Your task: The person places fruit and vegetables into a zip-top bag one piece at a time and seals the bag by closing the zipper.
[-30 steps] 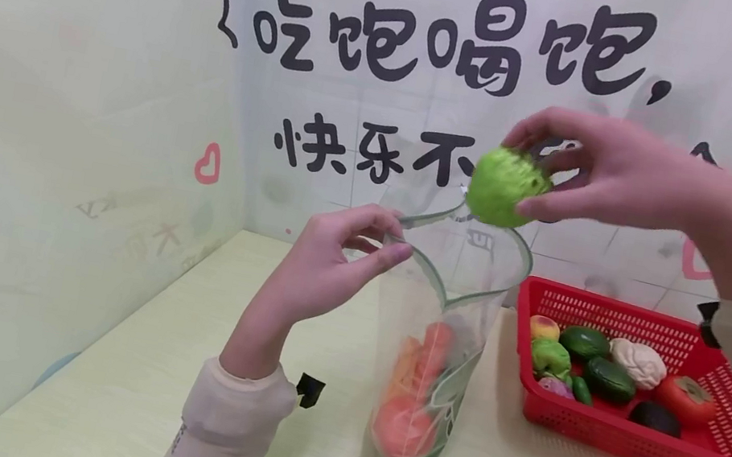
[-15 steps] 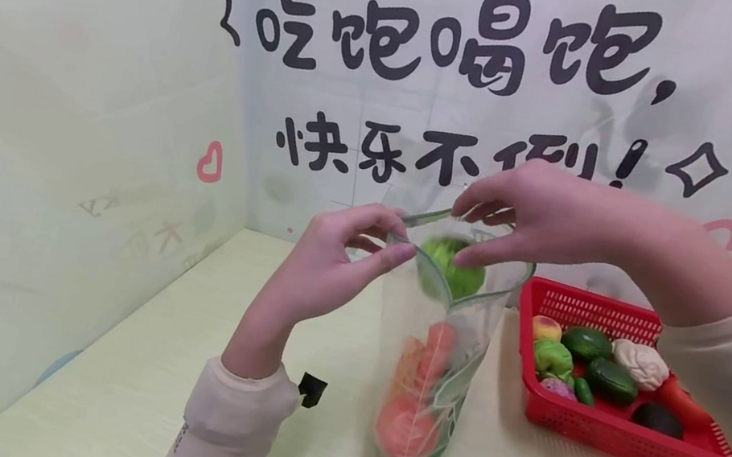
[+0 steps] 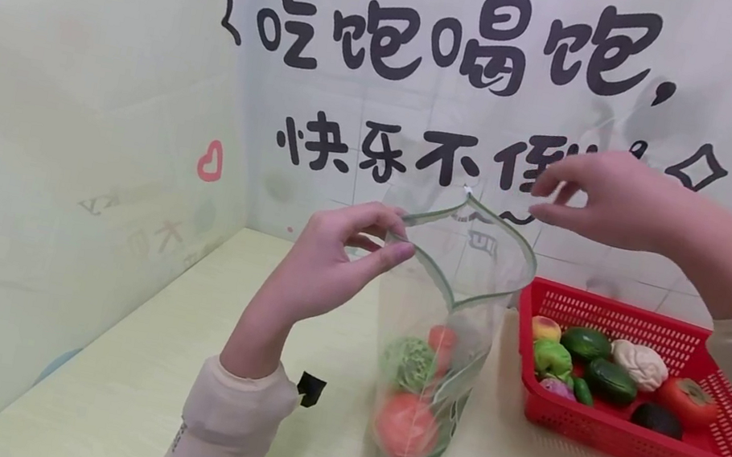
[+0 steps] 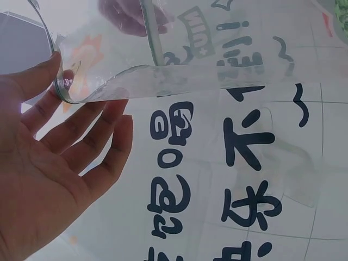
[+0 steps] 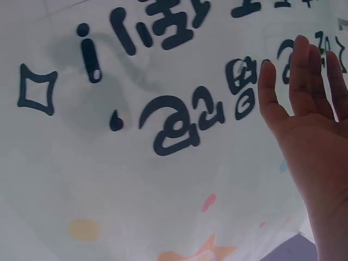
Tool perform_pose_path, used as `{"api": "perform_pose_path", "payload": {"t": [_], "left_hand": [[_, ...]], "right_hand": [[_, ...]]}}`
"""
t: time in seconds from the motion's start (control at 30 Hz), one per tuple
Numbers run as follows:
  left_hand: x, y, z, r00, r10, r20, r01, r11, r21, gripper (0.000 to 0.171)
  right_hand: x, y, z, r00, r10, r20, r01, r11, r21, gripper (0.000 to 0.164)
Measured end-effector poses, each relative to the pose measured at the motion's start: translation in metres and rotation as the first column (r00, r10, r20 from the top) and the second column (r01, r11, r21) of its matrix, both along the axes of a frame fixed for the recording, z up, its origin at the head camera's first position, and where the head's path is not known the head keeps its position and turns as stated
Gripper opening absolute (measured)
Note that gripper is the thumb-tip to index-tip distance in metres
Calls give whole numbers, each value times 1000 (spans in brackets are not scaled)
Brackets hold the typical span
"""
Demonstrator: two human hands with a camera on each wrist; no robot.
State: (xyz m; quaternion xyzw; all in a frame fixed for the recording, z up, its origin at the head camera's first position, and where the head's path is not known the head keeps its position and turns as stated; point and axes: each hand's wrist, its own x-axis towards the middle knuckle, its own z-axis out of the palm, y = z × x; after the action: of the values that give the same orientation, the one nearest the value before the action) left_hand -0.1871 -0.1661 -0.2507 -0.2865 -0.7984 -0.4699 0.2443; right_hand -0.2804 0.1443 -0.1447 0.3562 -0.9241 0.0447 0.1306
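My left hand point(image 3: 341, 265) pinches the left rim of a tall transparent bag point(image 3: 390, 298) with a green edge; thumb and fingertips grip the film in the left wrist view too. The bag stands upright on the table, its mouth spread wide. Through its wall show a green bumpy fruit point(image 3: 410, 363), an orange-red round fruit point(image 3: 406, 429) below it, and a reddish-orange piece point(image 3: 442, 340) beside it. Right of the bag's mouth, my right hand point(image 3: 624, 200) hangs in the air with relaxed fingers, holding nothing.
A red basket point(image 3: 637, 440) sits right of the bag, holding avocado-like dark green items point(image 3: 611, 380), a persimmon point(image 3: 688, 401), a whitish wrinkled piece point(image 3: 639, 364) and several others. Behind stands a printed wall point(image 3: 312, 203); another wall point(image 3: 82, 211) closes the left side.
My right hand lowered the green bumpy fruit into the bag, let it go, and moved back up to the right. The fruit now lies on the orange-red one. My left hand stayed.
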Motion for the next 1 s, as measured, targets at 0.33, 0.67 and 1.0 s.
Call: {"api": "perform_pose_path", "payload": {"t": [0.33, 0.67, 1.0], "left_hand": [[-2, 1, 0, 1000, 9, 12, -9, 1000, -3, 9], [-2, 0, -2, 1000, 12, 18, -12, 1000, 5, 9], [-1, 0, -1, 1000, 2, -2, -2, 1000, 0, 8]], "right_hand": [[-37, 48, -55, 970, -120, 211, 107, 992, 71, 37], [-57, 65, -133, 915, -141, 377, 28, 957, 289, 53], [-64, 72, -163, 794, -200, 574, 68, 968, 244, 78]]}}
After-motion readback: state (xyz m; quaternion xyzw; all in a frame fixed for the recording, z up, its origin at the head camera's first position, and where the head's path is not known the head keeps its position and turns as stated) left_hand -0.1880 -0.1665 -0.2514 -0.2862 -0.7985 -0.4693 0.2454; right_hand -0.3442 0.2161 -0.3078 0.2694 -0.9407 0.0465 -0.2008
